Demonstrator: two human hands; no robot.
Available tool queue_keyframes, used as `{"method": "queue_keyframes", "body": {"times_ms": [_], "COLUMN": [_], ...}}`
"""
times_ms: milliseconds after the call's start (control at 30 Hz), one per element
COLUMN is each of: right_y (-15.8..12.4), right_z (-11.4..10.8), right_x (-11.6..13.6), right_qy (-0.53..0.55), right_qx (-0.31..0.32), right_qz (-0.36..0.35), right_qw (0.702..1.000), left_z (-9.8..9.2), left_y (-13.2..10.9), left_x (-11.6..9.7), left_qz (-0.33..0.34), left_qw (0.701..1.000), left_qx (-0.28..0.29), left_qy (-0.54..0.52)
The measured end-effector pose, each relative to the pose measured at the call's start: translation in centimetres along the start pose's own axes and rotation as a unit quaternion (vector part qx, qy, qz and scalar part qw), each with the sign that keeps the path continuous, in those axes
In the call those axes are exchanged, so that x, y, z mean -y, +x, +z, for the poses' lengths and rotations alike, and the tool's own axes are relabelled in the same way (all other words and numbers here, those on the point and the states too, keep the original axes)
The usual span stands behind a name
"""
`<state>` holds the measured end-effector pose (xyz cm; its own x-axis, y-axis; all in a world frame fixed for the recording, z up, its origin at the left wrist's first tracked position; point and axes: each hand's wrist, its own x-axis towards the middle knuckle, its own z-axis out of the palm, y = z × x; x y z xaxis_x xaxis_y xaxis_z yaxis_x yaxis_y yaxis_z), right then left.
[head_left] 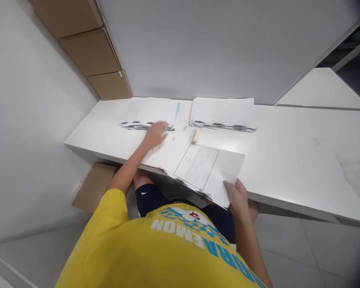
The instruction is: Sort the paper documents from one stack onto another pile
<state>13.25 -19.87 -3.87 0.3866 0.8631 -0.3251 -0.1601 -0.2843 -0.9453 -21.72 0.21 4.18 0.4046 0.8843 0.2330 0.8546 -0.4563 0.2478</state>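
My right hand (237,195) grips the right end of a white sheet of paper (232,164), thumb on top. The sheet bears a framed block of printed text and dark smudges along its near edge, which overhangs the table. My left hand (156,135) is slightly blurred, with its fingers apart at the near edge of the left paper stack (150,110). Whether it touches the stack I cannot tell. Just beyond the held sheet lies a small off-white block, like an eraser (197,136). A second paper stack (223,112) with black-smudged edges lies to the right.
The white table (291,160) runs along a grey-white panel (204,48). Brown cardboard boxes (90,52) are stacked at the back left. Another brown board or box (94,188) is under the table's left end. Grey smears (354,172) mark the table's right side.
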Motion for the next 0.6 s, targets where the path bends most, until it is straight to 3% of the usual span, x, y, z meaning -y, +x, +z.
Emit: {"method": "queue_keyframes", "body": {"times_ms": [100,167,267,367,600], "right_y": [-0.1,-0.1,-0.2,-0.1,0.4], "right_z": [-2.0,-3.0,-4.1,-4.5,-4.1], "right_x": [-0.8,-1.4,-2.3,-2.8,-3.0], "right_qy": [-0.002,0.003,0.027,0.039,0.033], "right_qx": [-0.009,-0.023,-0.04,-0.043,-0.002], "right_qz": [0.008,0.02,0.04,0.05,0.038], "right_qw": [1.0,1.0,0.998,0.997,0.999], "left_z": [-0.6,-0.3,0.6,1.1,0.5], "left_y": [3.5,4.5,4.5,4.1,4.3], "left_x": [5.8,7.9,9.0,9.2,10.2], "left_qz": [-0.209,-0.266,-0.268,-0.256,-0.246], "left_qw": [0.977,0.964,0.962,0.964,0.965], "left_qx": [-0.034,-0.01,0.003,-0.026,-0.067], "left_qy": [0.015,0.022,0.051,0.067,0.053]}}
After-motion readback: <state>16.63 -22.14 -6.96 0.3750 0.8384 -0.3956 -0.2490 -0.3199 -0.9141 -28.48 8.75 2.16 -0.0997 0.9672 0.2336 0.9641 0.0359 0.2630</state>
